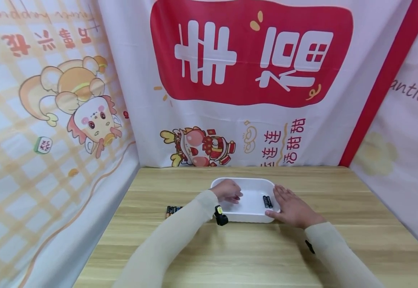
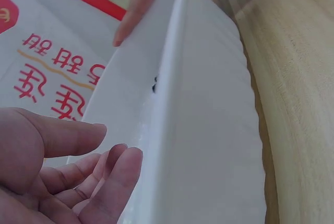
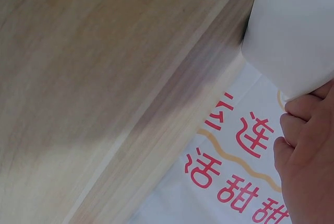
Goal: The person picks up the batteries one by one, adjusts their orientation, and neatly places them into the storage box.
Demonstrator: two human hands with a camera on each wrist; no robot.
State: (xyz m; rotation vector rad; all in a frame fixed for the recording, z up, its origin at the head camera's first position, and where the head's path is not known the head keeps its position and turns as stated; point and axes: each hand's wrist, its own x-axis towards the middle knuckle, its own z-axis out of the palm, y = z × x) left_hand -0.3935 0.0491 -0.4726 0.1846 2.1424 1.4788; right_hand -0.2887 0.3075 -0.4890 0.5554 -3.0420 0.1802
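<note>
A white plastic box [image 1: 250, 218] with rounded corners stands on the table. Two black batteries [image 1: 268, 201] lie side by side on its floor near the right end. My left hand [image 1: 228, 191] is over the box's left part, fingers loosely bent; in the left wrist view the thumb [image 2: 78, 136] is apart from the fingers, with nothing between them. At the right end my right hand [image 1: 292, 207] holds the box, thumb at the front corner and fingers along the rim. More batteries [image 1: 172, 210] lie in a row left of the box, partly hidden by the left sleeve.
The wooden table [image 1: 238, 256] reaches back to a printed cloth [image 1: 201, 132] hanging behind it. Cloth walls [image 1: 86, 192] also stand at both sides. A small black device [image 1: 221, 218] is strapped to the left wrist, close to the box's front wall.
</note>
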